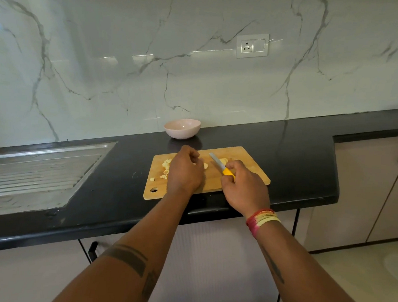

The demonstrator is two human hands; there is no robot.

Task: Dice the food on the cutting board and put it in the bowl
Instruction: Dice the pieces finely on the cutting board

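Observation:
A wooden cutting board [246, 161] lies on the black counter. Several pale yellow diced pieces [165, 168] sit on its left part. My left hand [185, 171] rests curled on the board over more of the food, with one piece [205, 166] showing at its fingertips. My right hand [244, 185] grips a knife [218, 162] by its yellow handle, the blade pointing up and left above the board. Another pale piece [223, 160] lies just behind the blade. A pink bowl [182, 128] stands beyond the board, against the wall, and looks to hold nothing.
A steel sink drainboard [39, 170] is set into the black counter [298, 157] on the left. The counter's front edge runs just below the board. A wall socket [252, 45] sits on the marble backsplash. Cabinets [367, 186] stand at right.

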